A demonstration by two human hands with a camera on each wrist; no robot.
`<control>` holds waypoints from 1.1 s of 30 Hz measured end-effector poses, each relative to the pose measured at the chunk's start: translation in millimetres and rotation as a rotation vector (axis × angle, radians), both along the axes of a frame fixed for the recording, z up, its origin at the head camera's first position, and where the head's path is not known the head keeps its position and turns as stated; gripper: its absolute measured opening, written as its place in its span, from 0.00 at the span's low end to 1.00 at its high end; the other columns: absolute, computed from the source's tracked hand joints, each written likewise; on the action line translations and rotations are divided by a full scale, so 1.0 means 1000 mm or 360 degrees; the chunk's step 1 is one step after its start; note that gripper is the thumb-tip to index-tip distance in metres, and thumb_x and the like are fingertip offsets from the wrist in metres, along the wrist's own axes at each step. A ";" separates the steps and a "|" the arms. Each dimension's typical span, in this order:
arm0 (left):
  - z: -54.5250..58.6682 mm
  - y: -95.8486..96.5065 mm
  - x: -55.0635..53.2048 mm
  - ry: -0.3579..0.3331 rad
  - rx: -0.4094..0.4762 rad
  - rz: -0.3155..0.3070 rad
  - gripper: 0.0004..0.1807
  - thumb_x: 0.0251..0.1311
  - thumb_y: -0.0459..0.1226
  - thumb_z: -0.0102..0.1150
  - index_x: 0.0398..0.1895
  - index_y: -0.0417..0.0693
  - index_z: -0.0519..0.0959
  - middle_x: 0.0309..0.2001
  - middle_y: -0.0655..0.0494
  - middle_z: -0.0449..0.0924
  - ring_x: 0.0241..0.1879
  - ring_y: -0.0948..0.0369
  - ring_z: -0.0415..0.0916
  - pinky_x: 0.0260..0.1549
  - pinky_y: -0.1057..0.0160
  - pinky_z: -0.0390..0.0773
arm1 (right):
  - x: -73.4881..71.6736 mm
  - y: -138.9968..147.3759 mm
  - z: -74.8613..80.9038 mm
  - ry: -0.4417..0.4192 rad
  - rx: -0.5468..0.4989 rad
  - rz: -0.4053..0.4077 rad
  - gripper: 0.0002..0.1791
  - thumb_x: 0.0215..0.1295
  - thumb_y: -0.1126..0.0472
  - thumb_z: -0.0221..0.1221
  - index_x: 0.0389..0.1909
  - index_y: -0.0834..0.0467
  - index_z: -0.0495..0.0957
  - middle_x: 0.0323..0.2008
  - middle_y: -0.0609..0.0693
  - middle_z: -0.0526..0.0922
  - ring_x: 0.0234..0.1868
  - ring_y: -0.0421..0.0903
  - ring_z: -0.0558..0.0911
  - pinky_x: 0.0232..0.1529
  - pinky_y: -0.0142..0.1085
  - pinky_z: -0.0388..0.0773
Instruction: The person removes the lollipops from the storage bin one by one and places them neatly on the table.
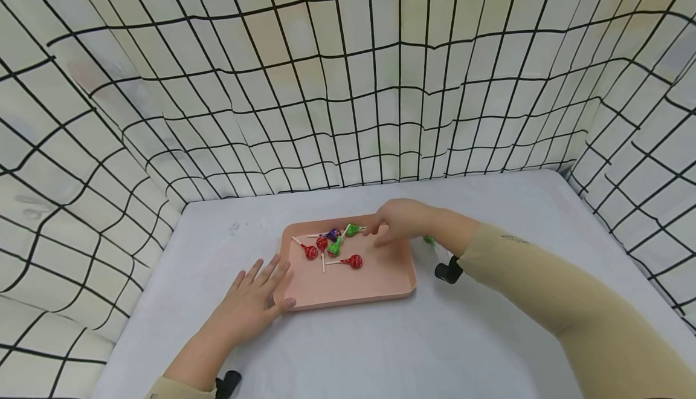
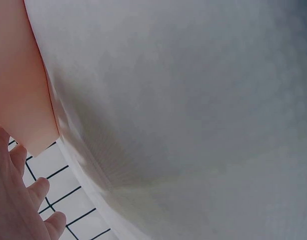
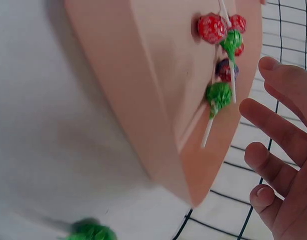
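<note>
A pink tray [image 1: 375, 281] lies on the white table. In its upper left part are several wrapped lollipops: red ones such as the red lollipop [image 1: 356, 261], a purple lollipop [image 1: 333, 234], and two green ones. My left hand [image 1: 252, 302], fingers spread, rests at the tray's left rim. Over the tray's far right part is my right hand [image 1: 405, 220], its loosely bent fingers pointing toward the farther green lollipop [image 3: 218, 96]. In the right wrist view nothing shows between those fingers [image 3: 276, 127].
Outside the tray, to its right, another green lollipop [image 1: 429, 240] lies on the table [image 1: 348, 356], partly hidden behind the right forearm. White sheeting with a black grid net [image 1: 399, 87] stands round the table's back and sides.
</note>
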State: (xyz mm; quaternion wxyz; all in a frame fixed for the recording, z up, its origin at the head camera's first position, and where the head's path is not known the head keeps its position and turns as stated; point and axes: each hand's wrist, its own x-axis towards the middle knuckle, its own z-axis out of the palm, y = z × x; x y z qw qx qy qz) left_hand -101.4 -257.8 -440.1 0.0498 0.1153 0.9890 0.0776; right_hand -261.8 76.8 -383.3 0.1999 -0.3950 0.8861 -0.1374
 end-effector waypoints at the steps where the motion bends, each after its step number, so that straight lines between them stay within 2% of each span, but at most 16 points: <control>1: 0.000 0.000 0.000 0.0002 -0.0001 -0.0001 0.45 0.63 0.64 0.53 0.79 0.56 0.56 0.79 0.52 0.49 0.75 0.40 0.45 0.69 0.33 0.45 | 0.001 -0.004 -0.001 0.0015 0.0012 0.0019 0.18 0.63 0.48 0.67 0.54 0.45 0.85 0.46 0.42 0.86 0.50 0.46 0.80 0.54 0.42 0.75; 7: 0.001 0.001 0.000 0.0009 0.0001 -0.0008 0.45 0.63 0.64 0.54 0.78 0.56 0.56 0.78 0.51 0.49 0.75 0.40 0.45 0.69 0.32 0.46 | 0.006 -0.025 -0.002 0.0066 0.0018 0.0119 0.18 0.62 0.48 0.68 0.53 0.45 0.85 0.49 0.41 0.86 0.52 0.44 0.80 0.56 0.41 0.75; 11: 0.002 0.001 0.001 0.0002 -0.0005 -0.0004 0.45 0.63 0.65 0.52 0.79 0.56 0.55 0.79 0.52 0.49 0.75 0.40 0.45 0.69 0.33 0.45 | 0.009 -0.034 -0.001 0.0045 0.0017 0.0142 0.17 0.62 0.49 0.68 0.52 0.45 0.86 0.49 0.40 0.86 0.52 0.44 0.81 0.56 0.41 0.75; 21: 0.003 0.001 0.001 -0.0021 -0.0015 0.0011 0.46 0.63 0.66 0.51 0.79 0.56 0.55 0.79 0.52 0.49 0.76 0.40 0.45 0.70 0.33 0.45 | 0.012 -0.047 -0.010 0.0080 0.0175 0.0157 0.15 0.60 0.46 0.69 0.48 0.41 0.87 0.41 0.36 0.84 0.46 0.37 0.79 0.53 0.41 0.76; 26: 0.002 0.001 0.001 -0.0018 -0.0018 0.0006 0.46 0.63 0.67 0.50 0.79 0.56 0.55 0.79 0.52 0.49 0.76 0.40 0.45 0.70 0.33 0.45 | 0.013 -0.050 -0.014 0.0149 0.0253 0.0198 0.14 0.59 0.43 0.69 0.46 0.39 0.87 0.38 0.34 0.83 0.43 0.36 0.78 0.48 0.38 0.77; 33: 0.001 0.000 0.001 0.0001 -0.0022 -0.0007 0.45 0.63 0.66 0.50 0.79 0.57 0.55 0.79 0.52 0.49 0.75 0.40 0.46 0.70 0.33 0.45 | 0.014 -0.052 -0.014 0.0166 0.0309 0.0195 0.09 0.59 0.42 0.68 0.40 0.34 0.87 0.34 0.32 0.80 0.40 0.36 0.76 0.42 0.40 0.76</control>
